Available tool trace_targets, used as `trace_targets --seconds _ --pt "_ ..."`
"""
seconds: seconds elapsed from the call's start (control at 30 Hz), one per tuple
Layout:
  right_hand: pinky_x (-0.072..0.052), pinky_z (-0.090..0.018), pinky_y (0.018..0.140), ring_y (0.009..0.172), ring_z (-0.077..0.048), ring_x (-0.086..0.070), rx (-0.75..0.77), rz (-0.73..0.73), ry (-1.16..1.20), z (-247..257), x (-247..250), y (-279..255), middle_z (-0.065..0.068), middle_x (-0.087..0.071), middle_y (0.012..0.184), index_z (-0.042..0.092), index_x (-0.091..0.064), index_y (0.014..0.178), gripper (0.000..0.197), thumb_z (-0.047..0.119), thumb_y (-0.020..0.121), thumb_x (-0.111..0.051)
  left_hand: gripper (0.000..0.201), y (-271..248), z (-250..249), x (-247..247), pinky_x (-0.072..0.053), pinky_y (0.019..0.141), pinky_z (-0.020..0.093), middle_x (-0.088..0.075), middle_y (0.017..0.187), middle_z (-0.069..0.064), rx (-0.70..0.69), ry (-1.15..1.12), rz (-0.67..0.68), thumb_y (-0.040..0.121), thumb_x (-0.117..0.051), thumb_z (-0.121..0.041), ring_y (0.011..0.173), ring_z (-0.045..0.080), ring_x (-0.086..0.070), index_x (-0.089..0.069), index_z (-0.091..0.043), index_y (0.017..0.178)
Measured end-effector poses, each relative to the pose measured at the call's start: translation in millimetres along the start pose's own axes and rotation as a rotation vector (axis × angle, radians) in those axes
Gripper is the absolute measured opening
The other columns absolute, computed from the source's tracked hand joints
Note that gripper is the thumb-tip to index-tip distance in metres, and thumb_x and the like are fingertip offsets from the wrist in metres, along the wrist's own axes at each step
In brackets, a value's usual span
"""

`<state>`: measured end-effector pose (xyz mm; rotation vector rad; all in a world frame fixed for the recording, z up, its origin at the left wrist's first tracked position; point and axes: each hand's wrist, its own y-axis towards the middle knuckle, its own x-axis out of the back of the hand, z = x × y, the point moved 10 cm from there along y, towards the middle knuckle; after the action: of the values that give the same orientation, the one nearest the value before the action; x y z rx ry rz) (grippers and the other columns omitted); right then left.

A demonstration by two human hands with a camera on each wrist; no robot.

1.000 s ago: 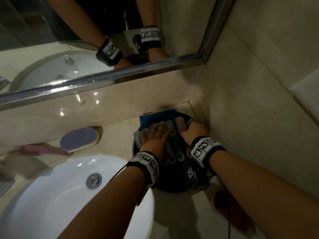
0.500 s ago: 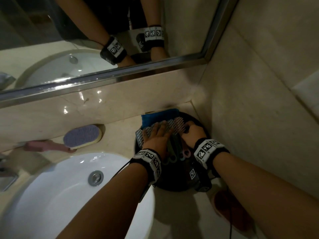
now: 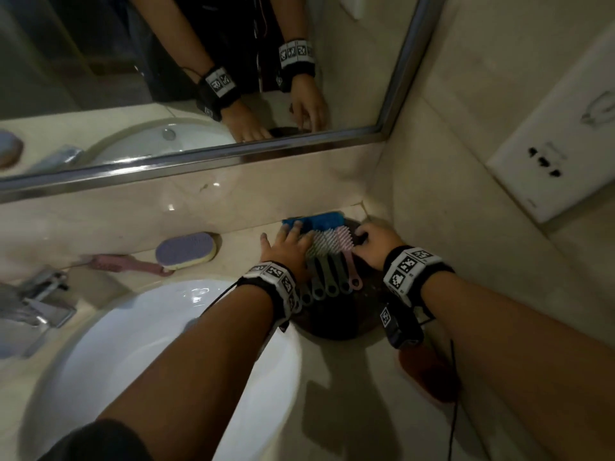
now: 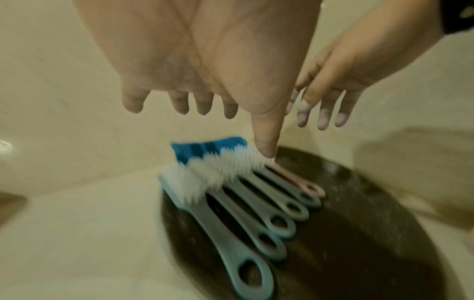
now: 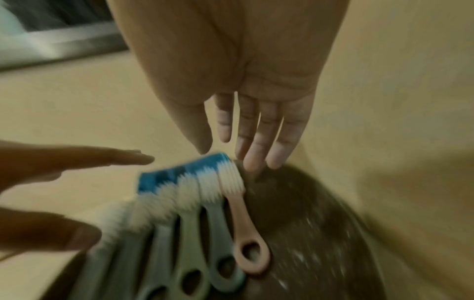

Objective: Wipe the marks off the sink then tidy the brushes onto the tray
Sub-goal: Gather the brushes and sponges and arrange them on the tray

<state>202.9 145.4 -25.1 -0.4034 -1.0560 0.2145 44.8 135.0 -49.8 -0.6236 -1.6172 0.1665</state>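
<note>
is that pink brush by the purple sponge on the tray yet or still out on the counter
Out. The pink brush lies on the counter behind the sink, beside the purple sponge, well left of the dark tray.

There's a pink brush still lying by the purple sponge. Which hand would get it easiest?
Probably the left hand: it is open on the tray's sink side, nearer the pink long-handled brush. The right hand is against the corner wall, beyond the round dark tray.
</note>
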Motion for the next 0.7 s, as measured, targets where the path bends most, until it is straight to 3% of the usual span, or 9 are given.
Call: trace_targets --seconds 0.17,0.4,0.57,0.7 --pt "-0.043 -0.028 0.08 0.102 -0.031 -0.057 0.112 -0.051 -0.21 52.3 26.9 -33.9 -0.017 -0.058 0.117 0.009 -0.048 0.12 0.03 0.019 0.091 -0.051 0.083 -38.8 19.6 51.8 -0.009 0.115 0.057 0.004 0.16 0.001 0.012 -0.02 -0.099 0.088 -0.058 -0.044 0.147 0.024 0.0 -0.006 -0.026 0.151" --pt "-0.043 -0.043 0.099 0.113 -0.033 -0.05 0.209 -0.106 -0.428 119.9 46.7 -78.3 -0.012 -0.045 0.128 0.017 -0.042 0.13 0.042 0.025 0.091 -0.054 0.083 -84.6 27.1 94.5 -0.012 0.116 0.055 0.004 0.16 0.0 0.027 -0.037 -0.172 0.089 -0.057 -0.044 0.147 0.024 -0.001 -0.005 -0.027 0.15" --pt "-0.044 -0.043 0.098 0.115 -0.033 -0.049 0.248 -0.13 -0.483 134.4 49.3 -118.1 -0.011 -0.041 0.131 0.02 -0.039 0.134 0.048 0.024 0.089 -0.054 0.082 -138.4 34.8 102.9 -0.015 0.115 0.055 0.001 0.16 0.0 0.077 -0.058 -0.241 0.089 -0.056 -0.045 0.147 0.024 -0.004 -0.006 -0.027 0.15" --pt "-0.046 -0.042 0.095 0.112 -0.033 -0.05 0.319 -0.13 -0.504 148.4 41.0 -149.9 -0.011 -0.043 0.131 0.022 -0.041 0.133 0.048 0.025 0.088 -0.054 0.075 -194.3 46.4 106.9 -0.021 0.115 0.052 -0.003 0.16 0.001 0.106 -0.087 -0.384 0.091 -0.053 -0.044 0.146 0.024 -0.01 -0.011 -0.027 0.15"
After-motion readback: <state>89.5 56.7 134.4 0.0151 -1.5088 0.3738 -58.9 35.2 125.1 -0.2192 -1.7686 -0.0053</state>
